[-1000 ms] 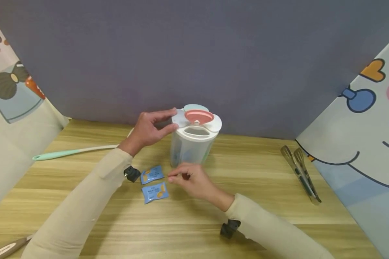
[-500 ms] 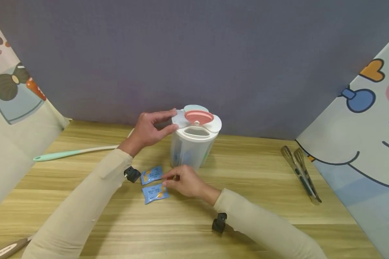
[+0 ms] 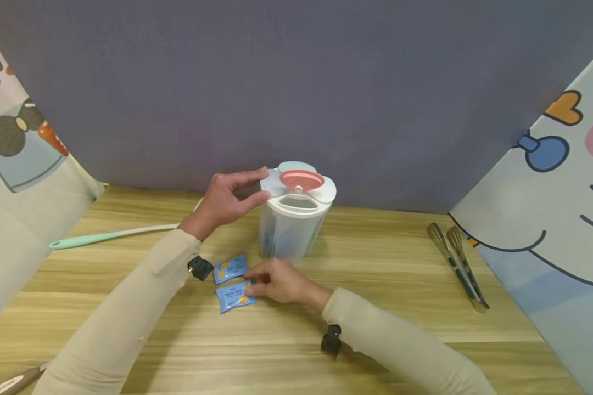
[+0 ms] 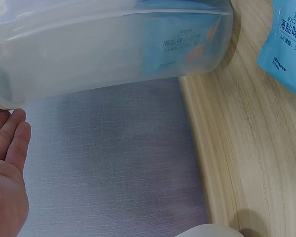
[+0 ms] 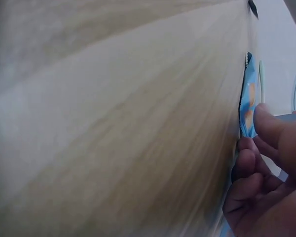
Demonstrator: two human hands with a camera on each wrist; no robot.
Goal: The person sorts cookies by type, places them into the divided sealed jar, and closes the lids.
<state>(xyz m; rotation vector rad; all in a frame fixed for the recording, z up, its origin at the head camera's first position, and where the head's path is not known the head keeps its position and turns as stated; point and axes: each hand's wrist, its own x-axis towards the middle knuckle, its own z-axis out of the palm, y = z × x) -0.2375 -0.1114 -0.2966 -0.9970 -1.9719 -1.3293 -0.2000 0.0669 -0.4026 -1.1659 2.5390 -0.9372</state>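
A clear plastic container (image 3: 286, 236) with a white lid and coloured flaps (image 3: 303, 180) stands at the back middle; one front opening in the lid is uncovered. My left hand (image 3: 222, 202) touches the lid's left edge with straight fingers and thumb. Through the wall, the left wrist view shows a blue packet (image 4: 175, 42) inside. Two blue snack packets lie before it, a farther packet (image 3: 229, 268) and a nearer packet (image 3: 233, 298). Thumb and forefinger of my right hand (image 3: 281, 282) pinch the nearer packet's right end, partly covering it.
A mint-handled utensil (image 3: 91, 238) lies at the left, its far end behind the left hand. Metal tongs (image 3: 457, 269) lie at the right. A brown handle (image 3: 17, 379) shows at the lower left. A grey panel (image 3: 296, 99) rises behind the table.
My right hand has moved left and slightly nearer, from beside the packets to the nearer packet's right end. The left hand stays at the lid.
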